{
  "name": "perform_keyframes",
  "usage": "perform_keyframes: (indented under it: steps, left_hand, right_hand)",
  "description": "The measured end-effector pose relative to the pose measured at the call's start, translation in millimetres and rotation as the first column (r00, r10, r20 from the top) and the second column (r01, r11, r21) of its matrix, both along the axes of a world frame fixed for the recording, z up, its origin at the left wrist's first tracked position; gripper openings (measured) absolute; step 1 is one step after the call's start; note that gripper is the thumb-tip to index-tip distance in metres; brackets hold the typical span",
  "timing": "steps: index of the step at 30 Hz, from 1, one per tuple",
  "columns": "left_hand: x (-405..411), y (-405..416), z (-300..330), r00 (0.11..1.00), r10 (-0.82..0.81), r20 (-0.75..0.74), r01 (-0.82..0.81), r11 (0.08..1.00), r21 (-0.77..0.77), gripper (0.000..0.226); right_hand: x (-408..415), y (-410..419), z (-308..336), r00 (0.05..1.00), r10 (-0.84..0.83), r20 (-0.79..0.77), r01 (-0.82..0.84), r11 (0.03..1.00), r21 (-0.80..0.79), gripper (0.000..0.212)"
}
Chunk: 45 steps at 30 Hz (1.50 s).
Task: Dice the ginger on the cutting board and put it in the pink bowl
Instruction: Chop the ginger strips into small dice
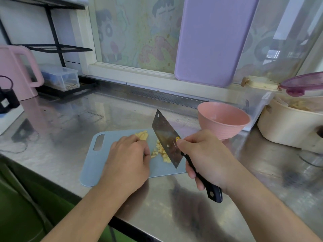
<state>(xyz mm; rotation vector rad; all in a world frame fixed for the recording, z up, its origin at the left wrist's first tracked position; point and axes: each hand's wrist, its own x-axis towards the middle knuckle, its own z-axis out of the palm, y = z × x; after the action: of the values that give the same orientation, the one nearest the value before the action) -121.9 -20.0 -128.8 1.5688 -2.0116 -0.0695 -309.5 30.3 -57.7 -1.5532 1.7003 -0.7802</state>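
Steel counter (pixel 70 123): one cutting board (pixel 122 173), one cleaver (pixel 166 137), two ginger piles (pixel 161 151).

Home kitchen: steel worktop (pixel 73 119), pink kettle (pixel 15 74) at left edge, black rack (pixel 57 48) in back left corner, purple board (pixel 209 41) against cartoon-papered window (pixel 139 32), cream pot (pixel 290 126) at right edge.
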Motion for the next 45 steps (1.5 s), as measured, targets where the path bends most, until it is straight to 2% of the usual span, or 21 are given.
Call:
perform_keyframes:
  steps: [9, 18, 26, 32, 42, 45]
  left_hand:
    - [0, -7, -17, 0.99, -0.029, -0.137, 0.023, 0.999, -0.04, 0.012]
    - [0, -5, -16, 0.992, 0.002, -0.123, -0.008, 0.999, -0.048, 0.01]
    - [0, -5, -15, 0.993, -0.034, -0.113, 0.027, 0.998, -0.06, 0.01]
    - [-1, -5, -16, 0.99, -0.032, -0.14, 0.023, 0.998, -0.064, 0.009]
    - [0, -7, -17, 0.991, -0.057, -0.122, 0.049, 0.997, -0.068, 0.008]
    - [0, -9, -17, 0.99, -0.066, -0.121, 0.058, 0.996, -0.067, 0.008]
  right_hand:
    - [2, 1, 1, 1.0, 0.02, -0.001, -0.02, 0.999, 0.042, 0.041]
    - [9, 6, 0, 0.999, 0.047, -0.019, -0.046, 0.997, 0.068, 0.039]
    - [13, 5, -2, 0.998, 0.04, -0.053, -0.035, 0.996, 0.084, 0.037]
    - [12, 7, 2, 0.998, 0.012, -0.064, -0.009, 0.999, 0.043, 0.042]
    - [21, 9, -1, 0.994, 0.007, -0.109, 0.003, 0.995, 0.096, 0.034]
    - [30, 5, -3, 0.975, 0.024, -0.222, -0.006, 0.997, 0.082, 0.033]
